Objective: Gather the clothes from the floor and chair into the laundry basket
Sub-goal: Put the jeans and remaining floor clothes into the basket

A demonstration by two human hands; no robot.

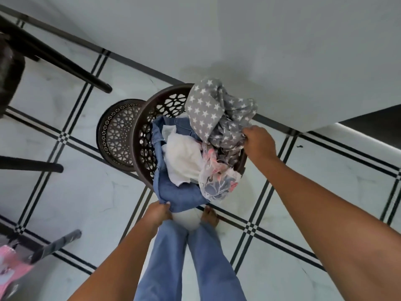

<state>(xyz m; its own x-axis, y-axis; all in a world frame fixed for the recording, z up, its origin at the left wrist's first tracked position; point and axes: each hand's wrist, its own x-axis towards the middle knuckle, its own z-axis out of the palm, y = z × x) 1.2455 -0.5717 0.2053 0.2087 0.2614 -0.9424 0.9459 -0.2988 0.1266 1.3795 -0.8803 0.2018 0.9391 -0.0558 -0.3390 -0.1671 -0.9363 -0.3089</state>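
A: Where do we stand with the laundry basket (pixel 152 127)?

B: It sits on the tiled floor (pixel 86 192) just in front of our feet, heaped above its rim. The basket's lid (pixel 118 135) leans against its far-left side. Our right hand (pixel 258 142) is clamped on the grey star-print cloth (pixel 208 109) at the basket's right rim; our left hand (pixel 157 213) is pinched shut on the edge of the denim garment (pixel 178 196), which droops over the near rim.

A: How will these handle?

B: All soft and limp, we judge. The denim looks the heaviest and should slide back out unless we lift its hanging fold well over the rim. The star cloth is light and bunched, so we'd grip a fistful, not a corner. The white piece (pixel 184 157) and the sheer floral piece (pixel 217 177) lie loose on top and could slip off.

A: Anything left outside?

B: Something pink (pixel 10 266) shows far left of the basket, near a chair leg (pixel 56 244); too blurred to say what.
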